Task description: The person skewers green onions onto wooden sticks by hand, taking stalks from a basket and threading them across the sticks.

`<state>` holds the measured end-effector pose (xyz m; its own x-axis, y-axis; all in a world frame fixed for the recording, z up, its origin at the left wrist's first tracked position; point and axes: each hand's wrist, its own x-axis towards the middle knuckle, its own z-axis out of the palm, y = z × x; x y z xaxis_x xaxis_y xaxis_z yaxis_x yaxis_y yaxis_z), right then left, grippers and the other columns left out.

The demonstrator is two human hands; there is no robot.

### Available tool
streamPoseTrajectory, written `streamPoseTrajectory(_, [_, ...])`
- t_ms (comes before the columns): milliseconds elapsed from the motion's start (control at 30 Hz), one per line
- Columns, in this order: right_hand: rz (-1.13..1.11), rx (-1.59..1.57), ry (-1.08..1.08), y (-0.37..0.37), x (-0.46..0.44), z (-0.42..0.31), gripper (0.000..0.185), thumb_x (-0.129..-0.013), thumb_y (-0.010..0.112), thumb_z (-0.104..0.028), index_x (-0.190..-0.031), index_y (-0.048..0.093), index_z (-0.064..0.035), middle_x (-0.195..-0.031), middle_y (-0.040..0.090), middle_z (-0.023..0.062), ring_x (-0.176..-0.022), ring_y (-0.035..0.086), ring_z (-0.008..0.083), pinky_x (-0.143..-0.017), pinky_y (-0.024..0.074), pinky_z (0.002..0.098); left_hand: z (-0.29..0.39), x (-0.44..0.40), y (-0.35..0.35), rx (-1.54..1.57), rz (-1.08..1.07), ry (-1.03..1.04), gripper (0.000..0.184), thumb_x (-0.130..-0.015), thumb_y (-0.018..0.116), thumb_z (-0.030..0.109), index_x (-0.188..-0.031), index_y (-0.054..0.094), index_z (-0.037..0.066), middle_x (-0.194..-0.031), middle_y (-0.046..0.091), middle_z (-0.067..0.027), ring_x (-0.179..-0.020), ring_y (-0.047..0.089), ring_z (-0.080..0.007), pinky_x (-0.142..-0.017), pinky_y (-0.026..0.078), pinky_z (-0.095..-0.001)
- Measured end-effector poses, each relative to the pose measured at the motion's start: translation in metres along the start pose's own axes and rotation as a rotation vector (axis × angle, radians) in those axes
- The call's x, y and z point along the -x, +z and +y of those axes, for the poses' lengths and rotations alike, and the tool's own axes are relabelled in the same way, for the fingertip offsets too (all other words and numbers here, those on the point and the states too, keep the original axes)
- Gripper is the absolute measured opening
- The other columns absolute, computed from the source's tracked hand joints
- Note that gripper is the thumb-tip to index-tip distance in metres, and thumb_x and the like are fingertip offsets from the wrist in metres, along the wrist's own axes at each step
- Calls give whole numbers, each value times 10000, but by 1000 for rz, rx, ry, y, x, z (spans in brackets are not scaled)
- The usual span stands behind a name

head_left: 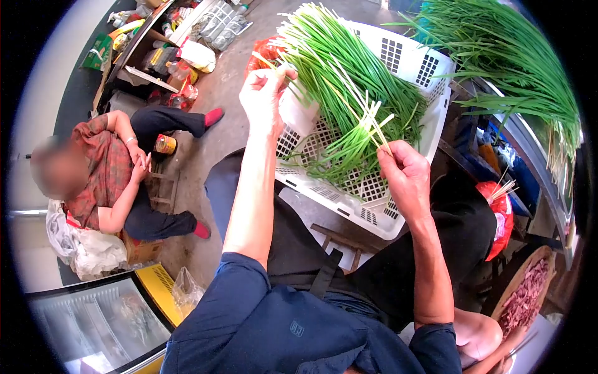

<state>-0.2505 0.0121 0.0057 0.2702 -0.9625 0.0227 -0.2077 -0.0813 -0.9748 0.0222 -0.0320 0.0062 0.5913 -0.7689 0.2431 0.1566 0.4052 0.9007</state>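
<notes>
A white plastic basket in front of me holds a big bunch of long green stalks with pale ends. A smaller bundle of stalks lies across the basket nearer to me. Over the basket's left side, my left hand is closed, pinching a thin pale stalk near the red plastic bag. My right hand is closed at the basket's right side, with thin pale stems between thumb and fingers, beside the cut ends of the smaller bundle.
On the left sits a person with hands together. More long green stalks lie on a surface at the upper right. A round basket of reddish pieces stands lower right, and a glass-topped cooler lower left.
</notes>
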Motion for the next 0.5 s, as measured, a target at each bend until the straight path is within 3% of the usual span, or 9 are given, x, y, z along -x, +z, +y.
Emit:
streamPoseTrajectory(33, [-8,12,-8,0,0,1,114,-920,620,-111,-876,655,-11,-624,539,-45,-575,451,18,-520,348,201,7,1,1,33,-57,8,137,-884,657,44,-965,548,28,-830,698,-140,-772,694,-220,-636,510,-280])
streamPoseTrajectory(167, [-6,-18,20,-1,1,-1,85,-885,630,-69,-861,642,12,-617,529,-13,-595,448,43,-532,378,239,19,2,-3,41,-89,0,108,-919,615,36,-1017,575,17,-879,688,-131,-775,680,-227,-709,544,-341])
streamPoseTrajectory(267, [-17,-81,0,1,1,0,76,-887,632,-64,-862,644,7,-629,523,-32,-598,441,35,-532,370,228,28,10,2,109,-135,-88,99,-904,591,-40,-1002,580,-32,-886,659,-142,-791,666,-228,-663,546,-325])
streamPoseTrajectory(500, [-57,-133,-21,7,2,5,77,-901,636,-66,-861,644,0,-652,509,-54,-608,429,24,-534,360,212,13,24,10,213,-206,-257,145,-899,591,-44,-1038,593,-3,-897,667,-136,-832,682,-239,-663,507,-281])
